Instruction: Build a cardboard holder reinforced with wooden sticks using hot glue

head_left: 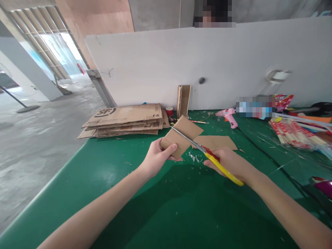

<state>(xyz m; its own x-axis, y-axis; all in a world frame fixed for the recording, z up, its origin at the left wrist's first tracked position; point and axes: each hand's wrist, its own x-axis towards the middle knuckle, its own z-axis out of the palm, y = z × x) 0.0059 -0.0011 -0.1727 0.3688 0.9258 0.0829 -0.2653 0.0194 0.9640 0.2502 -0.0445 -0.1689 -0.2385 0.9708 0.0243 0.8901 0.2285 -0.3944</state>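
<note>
My left hand (158, 155) pinches a small piece of brown cardboard (177, 147), thumb on top and fingers beneath, above the green table. In my right hand (225, 160) is a pair of scissors (215, 162) with yellow and red handles. Their metal blades lie across the cardboard, pointing up and left; whether a cut runs under them I cannot tell. Another flat cardboard piece (216, 141) rests on the table just behind my right hand. White scraps (195, 157) are scattered between the hands.
Folded cardboard sheets (124, 119) are stacked at the back left. Beside them are a red spool (169, 111) and an upright cardboard channel (184, 100). A pink glue gun (228, 116) with a black cord lies right of centre. Packaged sticks (287, 131) lie farther right, before a white partition (155, 69).
</note>
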